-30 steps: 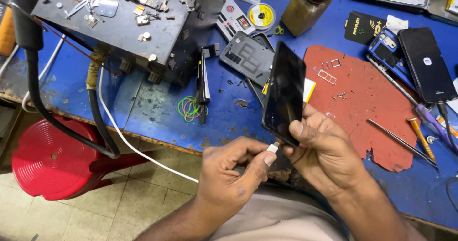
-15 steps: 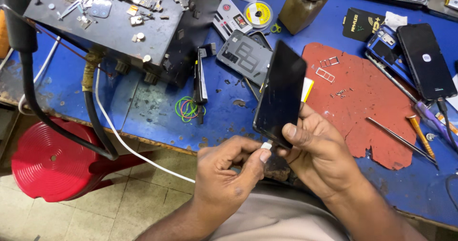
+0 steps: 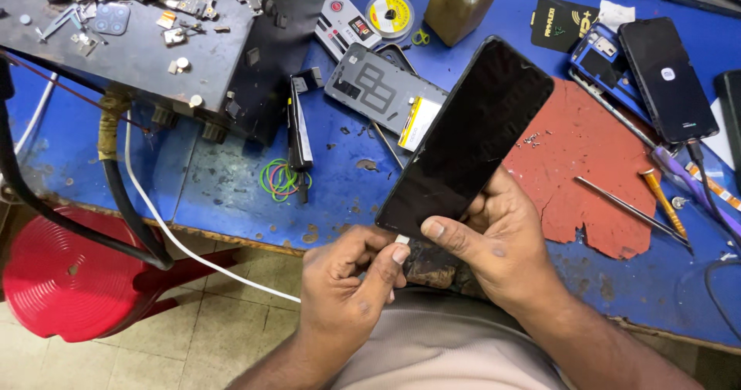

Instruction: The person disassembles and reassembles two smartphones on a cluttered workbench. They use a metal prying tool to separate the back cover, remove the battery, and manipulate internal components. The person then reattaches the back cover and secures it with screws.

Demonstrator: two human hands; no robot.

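My right hand [image 3: 494, 243] grips the lower end of a black smartphone [image 3: 471, 135], its dark screen facing up and tilted toward the upper right over the blue workbench [image 3: 231, 197]. At the phone's bottom edge my left hand [image 3: 347, 290] pinches a small white plug [image 3: 400, 239] between thumb and forefinger. A white cable [image 3: 177, 236] runs off to the left from under that hand.
A torn red mat [image 3: 594, 151] with tiny screws lies right of the phone, with a metal tool and an orange-handled screwdriver [image 3: 662, 201]. An opened phone body [image 3: 382, 85], green rubber bands [image 3: 282, 178], a brown bottle [image 3: 459, 0] and a grey equipment box [image 3: 139, 50] are behind. A red stool [image 3: 69, 282] stands below left.
The phone has been turned from nearly edge-on to screen-up and tilted further right. My left hand has stayed pinching at its bottom edge.
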